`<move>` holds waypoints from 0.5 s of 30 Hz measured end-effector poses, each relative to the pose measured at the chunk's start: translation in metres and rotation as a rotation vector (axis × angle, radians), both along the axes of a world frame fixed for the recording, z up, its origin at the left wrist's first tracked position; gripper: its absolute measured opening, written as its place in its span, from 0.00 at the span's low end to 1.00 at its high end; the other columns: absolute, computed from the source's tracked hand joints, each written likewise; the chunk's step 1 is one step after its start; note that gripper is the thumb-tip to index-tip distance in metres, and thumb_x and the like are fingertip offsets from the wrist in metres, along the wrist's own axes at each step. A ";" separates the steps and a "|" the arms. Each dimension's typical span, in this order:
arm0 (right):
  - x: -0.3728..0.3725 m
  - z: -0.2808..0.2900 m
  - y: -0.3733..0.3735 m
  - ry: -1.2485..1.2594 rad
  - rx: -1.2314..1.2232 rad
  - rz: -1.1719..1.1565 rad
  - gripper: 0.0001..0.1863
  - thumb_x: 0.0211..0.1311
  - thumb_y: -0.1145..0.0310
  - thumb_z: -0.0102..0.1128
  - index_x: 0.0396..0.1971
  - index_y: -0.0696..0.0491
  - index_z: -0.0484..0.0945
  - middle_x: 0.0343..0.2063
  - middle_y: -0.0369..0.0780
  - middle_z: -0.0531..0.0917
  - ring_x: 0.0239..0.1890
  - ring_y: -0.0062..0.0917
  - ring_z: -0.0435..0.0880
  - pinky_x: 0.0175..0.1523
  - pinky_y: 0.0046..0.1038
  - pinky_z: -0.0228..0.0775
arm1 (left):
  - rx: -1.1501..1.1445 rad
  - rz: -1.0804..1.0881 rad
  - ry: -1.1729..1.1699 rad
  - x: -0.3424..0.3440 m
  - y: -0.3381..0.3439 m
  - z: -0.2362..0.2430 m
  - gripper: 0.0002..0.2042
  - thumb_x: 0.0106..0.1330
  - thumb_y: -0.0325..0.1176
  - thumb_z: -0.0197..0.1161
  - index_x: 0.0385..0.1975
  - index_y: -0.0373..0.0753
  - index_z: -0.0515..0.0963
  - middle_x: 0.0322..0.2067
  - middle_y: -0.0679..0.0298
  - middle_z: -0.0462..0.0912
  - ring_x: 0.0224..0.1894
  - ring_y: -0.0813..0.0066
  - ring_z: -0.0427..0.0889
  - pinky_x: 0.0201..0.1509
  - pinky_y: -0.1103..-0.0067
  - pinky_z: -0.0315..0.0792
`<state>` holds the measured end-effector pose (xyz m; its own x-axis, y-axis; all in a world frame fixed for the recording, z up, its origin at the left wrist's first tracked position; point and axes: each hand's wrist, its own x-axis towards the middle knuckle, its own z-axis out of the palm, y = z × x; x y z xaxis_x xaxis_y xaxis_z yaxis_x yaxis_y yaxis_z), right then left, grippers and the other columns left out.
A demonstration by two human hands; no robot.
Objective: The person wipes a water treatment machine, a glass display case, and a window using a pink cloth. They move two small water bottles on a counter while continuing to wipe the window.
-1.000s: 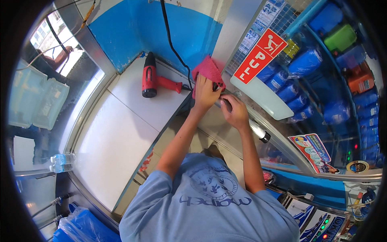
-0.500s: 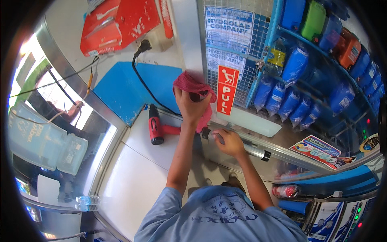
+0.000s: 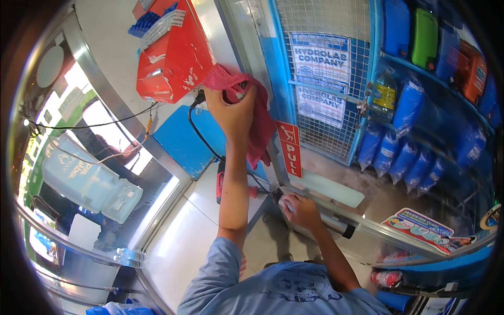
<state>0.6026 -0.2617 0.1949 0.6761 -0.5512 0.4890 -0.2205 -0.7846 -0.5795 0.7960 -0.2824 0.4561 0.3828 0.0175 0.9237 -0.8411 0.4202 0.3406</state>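
Note:
A dark pink cloth is bunched in my left hand, its fingers bent around it and its lower end hanging down. The hand is up beside the metal door frame, close to the red metal box. My right hand is closed round the far end of a silver door handle with black end caps. Partly behind my left forearm, a red and black heat gun or drill lies on the white counter; the forearm hides much of it.
A black-plugged cord drops past a blue panel. Right of the glass door with its red sticker, shelves hold blue-wrapped packs and coloured jugs. Plastic bottles stand at the counter's left edge.
My left hand has moved up and left with the cloth, toward the red box. My right hand sits lower in view, closed on the handle. The whole view has shifted.

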 end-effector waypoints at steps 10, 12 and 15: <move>-0.006 0.004 -0.007 -0.097 0.024 0.148 0.11 0.56 0.64 0.61 0.36 0.54 0.79 0.36 0.43 0.83 0.36 0.41 0.84 0.42 0.38 0.76 | -0.139 0.221 -0.145 0.003 -0.009 0.096 0.09 0.53 0.24 0.68 0.34 0.33 0.78 0.28 0.68 0.79 0.30 0.83 0.72 0.35 0.82 0.67; -0.008 0.006 -0.007 -0.090 0.019 0.164 0.11 0.56 0.64 0.62 0.36 0.54 0.79 0.35 0.43 0.83 0.36 0.41 0.83 0.42 0.38 0.76 | -0.160 0.238 -0.104 0.006 -0.011 0.123 0.09 0.54 0.30 0.69 0.26 0.32 0.77 0.21 0.69 0.76 0.25 0.85 0.69 0.30 0.82 0.64; -0.009 0.007 -0.008 -0.079 -0.005 0.179 0.11 0.56 0.64 0.61 0.35 0.55 0.79 0.35 0.44 0.82 0.35 0.42 0.83 0.41 0.39 0.76 | -0.134 0.249 -0.055 0.011 -0.010 0.166 0.12 0.52 0.33 0.70 0.20 0.30 0.76 0.17 0.69 0.74 0.23 0.84 0.68 0.28 0.81 0.64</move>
